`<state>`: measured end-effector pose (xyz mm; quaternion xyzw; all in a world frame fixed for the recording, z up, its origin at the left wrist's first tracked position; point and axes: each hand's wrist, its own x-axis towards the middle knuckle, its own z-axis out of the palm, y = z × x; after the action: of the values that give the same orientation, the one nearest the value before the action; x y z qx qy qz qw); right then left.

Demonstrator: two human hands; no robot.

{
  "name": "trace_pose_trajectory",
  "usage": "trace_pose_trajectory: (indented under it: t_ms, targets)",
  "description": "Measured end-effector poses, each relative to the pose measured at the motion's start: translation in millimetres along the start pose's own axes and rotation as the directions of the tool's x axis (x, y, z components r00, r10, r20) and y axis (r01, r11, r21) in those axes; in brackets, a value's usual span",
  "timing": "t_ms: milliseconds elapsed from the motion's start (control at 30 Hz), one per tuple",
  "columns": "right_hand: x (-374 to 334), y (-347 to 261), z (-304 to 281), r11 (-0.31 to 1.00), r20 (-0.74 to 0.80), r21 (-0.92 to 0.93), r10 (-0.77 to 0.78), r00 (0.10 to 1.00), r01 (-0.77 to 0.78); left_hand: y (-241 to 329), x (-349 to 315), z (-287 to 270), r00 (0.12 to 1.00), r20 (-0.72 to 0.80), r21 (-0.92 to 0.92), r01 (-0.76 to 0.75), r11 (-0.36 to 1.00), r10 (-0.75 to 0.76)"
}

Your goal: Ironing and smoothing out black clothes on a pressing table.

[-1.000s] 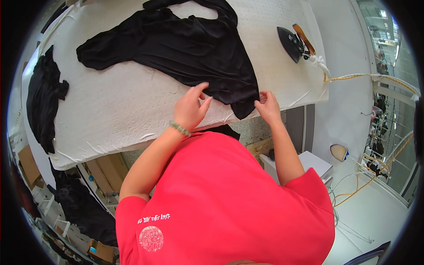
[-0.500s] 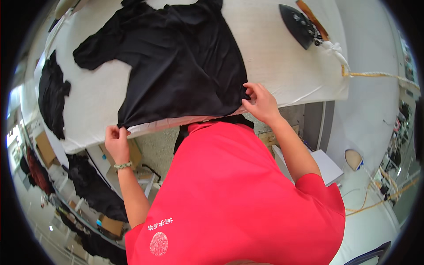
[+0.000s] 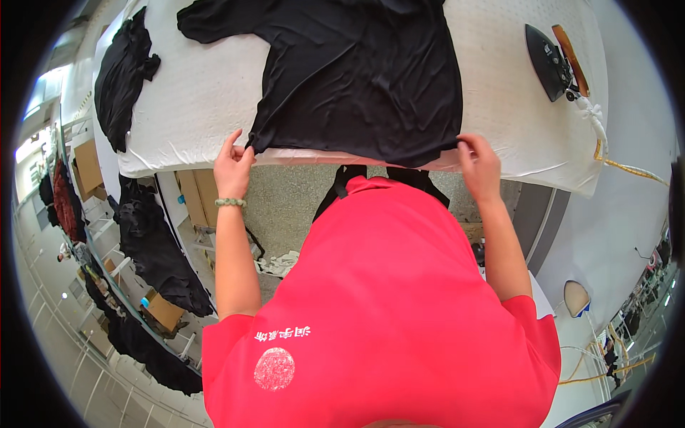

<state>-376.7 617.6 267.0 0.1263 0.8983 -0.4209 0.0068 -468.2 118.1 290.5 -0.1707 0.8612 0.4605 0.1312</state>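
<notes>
Two bare hands flanked the near end of a smooth, black cloth garment, which lay spread on a long worktop padded in white cloth (image 3: 193,85), its hem along the near edge. The left hand (image 3: 234,167) was at the hem's left corner and the right hand (image 3: 480,165) at its right corner; the fingers of both were bent loosely against the cloth (image 3: 364,78), and whether they pinched it or merely touched it could not be told. From its soft sheen and fine creases, the garment seemed light, limp and perhaps slippery, apt to wrinkle rather than tear; the two hem corners looked the best places to take hold. A black, pointed iron with a brown handle (image 3: 553,63) stood well apart to the right. Compared with a second earlier, when the near end was gathered into a narrow point, the hem now stretched wide between the hands
</notes>
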Motion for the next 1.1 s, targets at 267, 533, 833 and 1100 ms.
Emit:
trace_pose_trajectory:
  t_ms: [267,533,833,1100]
  targets:
    - [17,-26,-109,0.880,-0.478,0.472,0.301,0.825,-0.047,55,-9,-62,0.968,-0.093,0.008,-0.232,0.973,0.232]
    - [5,-68,-153,0.895,-0.616,0.429,0.189,0.765,0.124,100,-28,-88,0.860,-0.378,-0.225,-0.444,0.868,0.342]
    - [-5,-53,-161,0.803,-0.541,0.573,0.221,0.812,0.163,91,-25,-105,0.921,-0.250,-0.689,-0.387,0.613,0.300]
    - [111,-57,-143,0.818,-0.237,0.547,0.355,0.904,-0.178,139,82,-69,0.976,-0.188,-0.622,-0.204,0.756,0.108]
